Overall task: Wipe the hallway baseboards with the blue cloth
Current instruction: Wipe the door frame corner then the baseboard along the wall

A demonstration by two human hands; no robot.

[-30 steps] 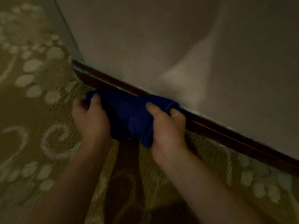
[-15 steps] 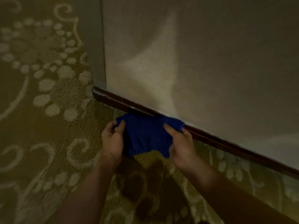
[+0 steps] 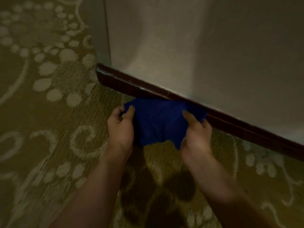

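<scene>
The blue cloth (image 3: 162,122) is held spread between both hands, with its upper edge touching the dark baseboard (image 3: 238,127) near the wall corner. The left edge is pinched by the left hand (image 3: 120,129), thumb against curled fingers. The right edge is gripped by the right hand (image 3: 195,134), thumb on top. It seems the cloth is kept stretched so that a wide strip is covered. The lower part hangs above the patterned carpet (image 3: 49,112).
</scene>
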